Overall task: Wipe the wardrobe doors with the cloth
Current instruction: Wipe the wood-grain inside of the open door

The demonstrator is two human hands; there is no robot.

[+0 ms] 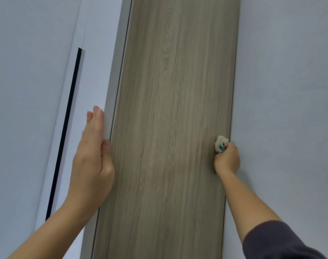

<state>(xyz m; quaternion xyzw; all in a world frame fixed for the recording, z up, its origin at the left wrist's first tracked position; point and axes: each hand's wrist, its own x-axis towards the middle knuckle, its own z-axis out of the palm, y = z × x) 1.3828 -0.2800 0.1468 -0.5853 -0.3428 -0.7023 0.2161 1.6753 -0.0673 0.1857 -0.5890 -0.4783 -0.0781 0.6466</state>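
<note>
A tall wood-grain wardrobe door (pixel 168 118) fills the middle of the view, swung open towards me. My right hand (pixel 227 158) is closed around a crumpled beige cloth (pixel 220 143) with a bit of teal in it, pressed against the door's right edge near the wall. My left hand (pixel 93 161) grips the door's pale left edge, fingers flat along the outer face and thumb on the wood side.
A white wardrobe panel (pixel 28 90) with a long black vertical handle slot (pixel 66 131) stands to the left. A plain grey-white wall (pixel 290 90) runs along the right of the door. My dark sleeve (pixel 275 242) shows at the lower right.
</note>
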